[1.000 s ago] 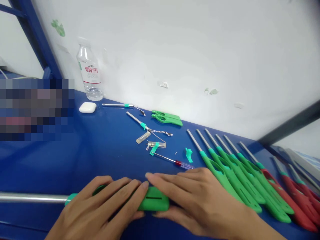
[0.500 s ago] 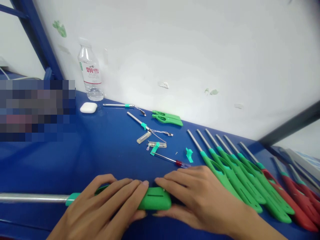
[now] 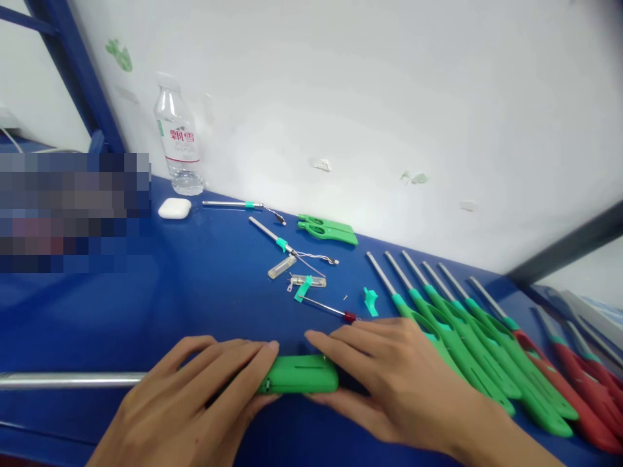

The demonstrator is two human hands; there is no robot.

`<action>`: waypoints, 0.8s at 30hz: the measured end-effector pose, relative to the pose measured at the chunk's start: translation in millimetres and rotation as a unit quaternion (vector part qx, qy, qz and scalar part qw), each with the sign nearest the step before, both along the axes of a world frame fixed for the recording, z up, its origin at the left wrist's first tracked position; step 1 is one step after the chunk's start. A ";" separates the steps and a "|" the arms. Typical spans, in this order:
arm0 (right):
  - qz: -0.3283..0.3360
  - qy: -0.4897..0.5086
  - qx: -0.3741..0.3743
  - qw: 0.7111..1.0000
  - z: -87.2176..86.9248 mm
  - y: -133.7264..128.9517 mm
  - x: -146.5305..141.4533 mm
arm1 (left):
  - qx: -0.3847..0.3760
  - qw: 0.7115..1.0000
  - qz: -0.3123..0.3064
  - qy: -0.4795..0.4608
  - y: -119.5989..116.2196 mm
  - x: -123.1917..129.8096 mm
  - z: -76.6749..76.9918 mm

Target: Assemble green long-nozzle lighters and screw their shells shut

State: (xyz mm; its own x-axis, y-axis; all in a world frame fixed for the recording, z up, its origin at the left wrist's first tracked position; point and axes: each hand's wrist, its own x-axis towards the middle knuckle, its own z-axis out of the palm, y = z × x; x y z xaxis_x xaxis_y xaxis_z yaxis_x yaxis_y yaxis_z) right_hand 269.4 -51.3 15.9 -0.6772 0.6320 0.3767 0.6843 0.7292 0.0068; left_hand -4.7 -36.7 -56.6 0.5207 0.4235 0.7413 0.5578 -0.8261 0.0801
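A green long-nosed lighter (image 3: 304, 374) lies level across the near part of the table, its metal tube (image 3: 73, 381) pointing left. My left hand (image 3: 195, 389) is wrapped over the handle's front part and hides the trigger area. Around the butt end is my right hand (image 3: 389, 379), index finger along the far side and thumb at the near lower edge. A small shiny bit, perhaps a pin, shows on the handle near that end. Just beyond my right hand, a screwdriver (image 3: 324, 306) with a red collar lies partly hidden.
Several green and red lighters (image 3: 477, 347) lie in a row at right. Behind are loose tubes with wires (image 3: 272, 235), clear fuel tanks (image 3: 281, 266), a teal clip (image 3: 370, 301) and green handle shells (image 3: 328, 230). A water bottle (image 3: 179, 143) and white case (image 3: 174, 208) stand near the wall.
The lighter's handle has rolled slightly and its butt end has shifted up a little. More of the handle shows between my hands, as my left fingers have drawn back slightly leftward.
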 end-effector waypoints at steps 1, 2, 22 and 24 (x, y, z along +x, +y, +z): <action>-0.001 -0.006 -0.008 1.000 0.8 -0.5 -0.1 | 0.000 1.000 -0.001 0.000 0.0 -0.6 -0.9; 0.001 -0.013 -0.016 1.000 1.2 -0.9 0.0 | 0.003 1.000 -0.006 0.000 0.0 -1.0 -1.7; -0.237 -0.009 -0.011 0.971 11.7 18.1 29.3 | -0.013 0.999 -0.041 -0.003 3.1 5.9 8.1; -0.239 -0.044 -0.034 0.969 7.9 22.1 33.1 | -0.015 0.998 -0.054 0.004 3.9 4.5 6.9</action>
State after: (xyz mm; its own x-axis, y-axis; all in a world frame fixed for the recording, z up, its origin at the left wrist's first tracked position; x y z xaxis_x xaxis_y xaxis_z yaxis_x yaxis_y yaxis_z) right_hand 302.5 -29.2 23.8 -0.3284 0.9026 0.2782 0.9431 0.3298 0.0431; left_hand -0.2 -32.8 -49.7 0.5706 0.3864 0.7247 0.4655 -0.8791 0.1022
